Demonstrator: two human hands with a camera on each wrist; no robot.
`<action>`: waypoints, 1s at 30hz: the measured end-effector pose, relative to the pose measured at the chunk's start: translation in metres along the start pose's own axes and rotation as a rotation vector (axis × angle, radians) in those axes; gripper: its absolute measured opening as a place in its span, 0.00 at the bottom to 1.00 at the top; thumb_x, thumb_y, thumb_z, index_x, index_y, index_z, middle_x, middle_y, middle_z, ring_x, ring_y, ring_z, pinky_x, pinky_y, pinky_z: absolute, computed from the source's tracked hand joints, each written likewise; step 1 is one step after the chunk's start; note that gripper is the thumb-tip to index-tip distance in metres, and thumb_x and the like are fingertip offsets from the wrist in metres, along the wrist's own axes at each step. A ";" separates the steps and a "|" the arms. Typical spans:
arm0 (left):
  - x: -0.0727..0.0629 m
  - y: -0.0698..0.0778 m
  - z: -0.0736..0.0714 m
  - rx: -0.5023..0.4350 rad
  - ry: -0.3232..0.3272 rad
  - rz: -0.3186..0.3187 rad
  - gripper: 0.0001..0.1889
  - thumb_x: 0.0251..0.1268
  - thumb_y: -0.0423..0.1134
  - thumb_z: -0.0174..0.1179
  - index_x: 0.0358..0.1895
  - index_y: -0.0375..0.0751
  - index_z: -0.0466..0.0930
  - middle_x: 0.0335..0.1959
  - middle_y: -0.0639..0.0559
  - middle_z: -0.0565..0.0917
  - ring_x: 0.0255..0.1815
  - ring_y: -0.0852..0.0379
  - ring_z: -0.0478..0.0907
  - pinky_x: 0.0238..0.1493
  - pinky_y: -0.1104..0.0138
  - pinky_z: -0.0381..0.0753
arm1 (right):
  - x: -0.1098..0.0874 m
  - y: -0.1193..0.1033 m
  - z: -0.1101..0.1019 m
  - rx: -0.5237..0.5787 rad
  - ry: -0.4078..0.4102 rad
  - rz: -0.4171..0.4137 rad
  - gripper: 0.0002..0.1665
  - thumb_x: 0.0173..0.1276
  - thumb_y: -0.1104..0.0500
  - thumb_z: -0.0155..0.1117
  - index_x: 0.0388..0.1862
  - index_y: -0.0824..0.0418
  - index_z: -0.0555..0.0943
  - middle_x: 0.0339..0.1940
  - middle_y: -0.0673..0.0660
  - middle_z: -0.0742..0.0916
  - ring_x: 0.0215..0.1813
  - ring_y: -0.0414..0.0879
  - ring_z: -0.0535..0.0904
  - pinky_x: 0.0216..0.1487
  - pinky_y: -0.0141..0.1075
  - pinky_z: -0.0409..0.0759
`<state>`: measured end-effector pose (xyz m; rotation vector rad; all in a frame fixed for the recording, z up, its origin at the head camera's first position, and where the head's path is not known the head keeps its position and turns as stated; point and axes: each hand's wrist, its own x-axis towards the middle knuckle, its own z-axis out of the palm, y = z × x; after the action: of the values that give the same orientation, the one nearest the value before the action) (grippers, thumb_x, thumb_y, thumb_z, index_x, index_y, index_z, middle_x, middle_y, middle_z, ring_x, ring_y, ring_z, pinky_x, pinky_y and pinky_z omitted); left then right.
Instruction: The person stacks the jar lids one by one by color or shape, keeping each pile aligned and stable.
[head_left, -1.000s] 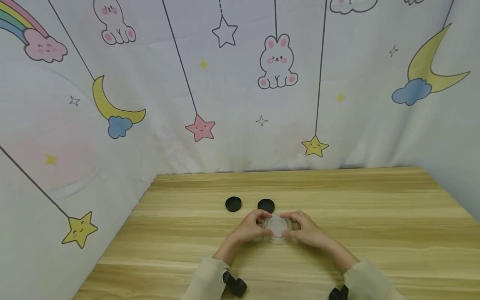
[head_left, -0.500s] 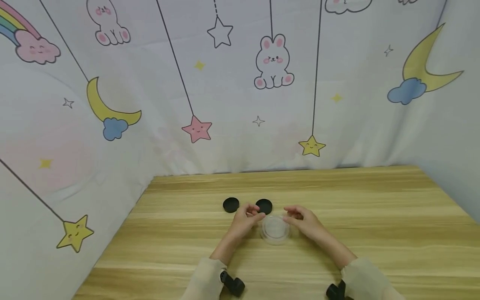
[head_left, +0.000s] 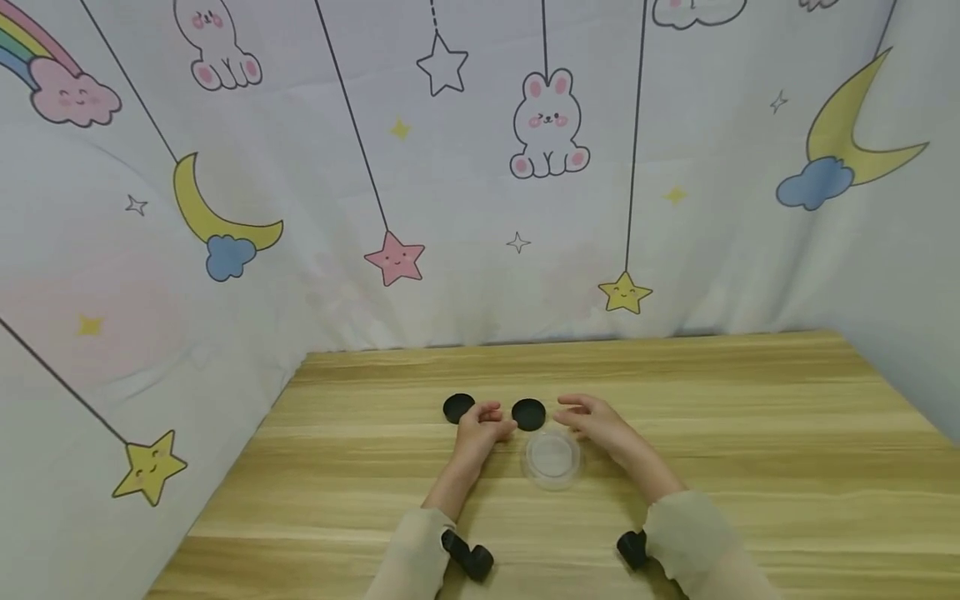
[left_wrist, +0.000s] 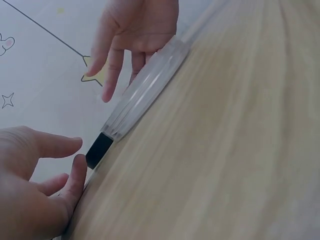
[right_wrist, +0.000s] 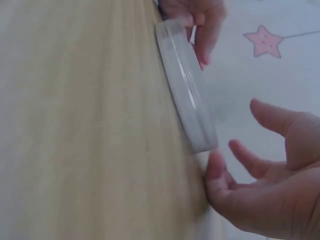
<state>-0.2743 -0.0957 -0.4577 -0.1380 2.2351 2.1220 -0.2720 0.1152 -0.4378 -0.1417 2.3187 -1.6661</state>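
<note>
A clear round plastic container (head_left: 552, 459) with a low wall lies flat on the table between the two hands. Just behind it is a black round disc (head_left: 528, 414), and a second black disc (head_left: 458, 407) lies farther left, partly covered by the left hand (head_left: 482, 432). That hand holds nothing; its thumb and fingers are spread apart between the discs. The right hand (head_left: 600, 423), also holding nothing, hovers right of the near disc with fingers loosely bent. In the left wrist view the container (left_wrist: 150, 87) shows edge-on with a black disc (left_wrist: 99, 150) beyond its end.
The wood-grain table (head_left: 720, 400) meets a white cloth backdrop (head_left: 465, 183) printed with rabbits, moons and stars behind and at the left. A small black camera mount sits on each wrist, the left mount (head_left: 468, 557) and the right mount (head_left: 632, 549).
Both hands held the clear container's sides a second ago and have let go of it. The left hand moved left and back toward the discs; the right hand moved back. The container stayed put.
</note>
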 end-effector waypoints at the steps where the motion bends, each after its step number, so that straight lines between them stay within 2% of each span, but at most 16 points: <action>1: -0.001 -0.001 -0.001 0.018 0.003 0.004 0.28 0.55 0.28 0.66 0.60 0.24 0.70 0.46 0.40 0.76 0.40 0.59 0.74 0.38 0.73 0.81 | 0.001 -0.003 0.003 0.016 -0.004 0.018 0.33 0.73 0.53 0.58 0.71 0.66 0.66 0.66 0.71 0.75 0.61 0.60 0.75 0.56 0.44 0.79; 5: -0.003 -0.002 -0.003 0.093 0.023 0.027 0.29 0.54 0.30 0.68 0.61 0.26 0.72 0.49 0.38 0.77 0.42 0.57 0.75 0.40 0.73 0.80 | 0.008 -0.015 0.017 0.069 0.009 0.055 0.35 0.72 0.52 0.59 0.73 0.65 0.63 0.68 0.72 0.72 0.65 0.63 0.72 0.63 0.53 0.74; 9: -0.003 -0.005 -0.004 0.114 0.027 0.044 0.30 0.53 0.30 0.68 0.61 0.26 0.72 0.50 0.37 0.77 0.42 0.57 0.77 0.40 0.73 0.79 | 0.016 -0.019 0.030 0.097 0.054 0.067 0.37 0.69 0.55 0.62 0.74 0.65 0.62 0.69 0.74 0.70 0.68 0.66 0.68 0.67 0.56 0.70; 14: -0.001 -0.009 -0.003 0.125 0.002 0.073 0.31 0.53 0.30 0.68 0.62 0.25 0.72 0.55 0.33 0.77 0.47 0.52 0.80 0.42 0.72 0.80 | 0.020 -0.020 0.038 0.031 0.086 0.071 0.40 0.66 0.59 0.66 0.74 0.66 0.62 0.68 0.75 0.71 0.68 0.68 0.69 0.67 0.56 0.70; 19: 0.000 -0.009 -0.001 0.154 -0.013 0.079 0.31 0.54 0.31 0.68 0.63 0.27 0.72 0.59 0.33 0.77 0.50 0.49 0.81 0.44 0.71 0.81 | 0.018 -0.022 0.040 -0.028 0.085 0.062 0.38 0.65 0.61 0.67 0.71 0.68 0.65 0.66 0.74 0.74 0.67 0.66 0.70 0.66 0.55 0.71; 26: 0.005 -0.008 0.002 0.184 -0.037 0.096 0.26 0.56 0.31 0.68 0.60 0.28 0.76 0.56 0.34 0.80 0.45 0.53 0.84 0.43 0.69 0.82 | 0.023 -0.017 0.038 -0.036 0.072 0.011 0.36 0.62 0.59 0.70 0.67 0.70 0.70 0.62 0.70 0.79 0.65 0.64 0.74 0.64 0.49 0.74; 30: 0.006 -0.008 0.003 0.200 -0.044 0.106 0.24 0.57 0.32 0.68 0.58 0.29 0.77 0.52 0.35 0.83 0.43 0.54 0.83 0.44 0.68 0.82 | 0.024 -0.015 0.036 -0.057 0.079 0.009 0.35 0.61 0.60 0.70 0.66 0.70 0.72 0.61 0.69 0.80 0.63 0.63 0.75 0.64 0.49 0.74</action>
<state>-0.2794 -0.0932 -0.4664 0.0362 2.4617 1.9120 -0.2855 0.0714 -0.4385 -0.0781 2.4222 -1.6293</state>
